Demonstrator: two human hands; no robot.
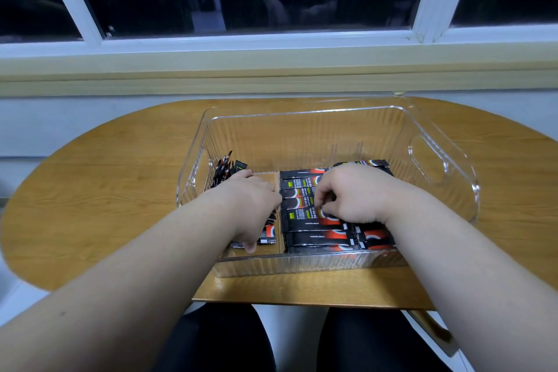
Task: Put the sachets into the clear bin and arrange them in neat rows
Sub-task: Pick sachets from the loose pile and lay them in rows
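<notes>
1. Wooden table (105,190): carries the clear bin (302,136), which sits close to the near edge
2. Loose sachets (225,167): black with red print, standing tilted against the bin's left wall
3. Left hand (250,199): inside the bin's left section, fingertips touching the loose sachets, thumb low by the near wall; whether it grips anything cannot be told
4. Flat sachets (299,184): lying side by side in a row in the bin's middle
5. Right hand (353,193): fingers curled, pinching one of the flat sachets
</notes>
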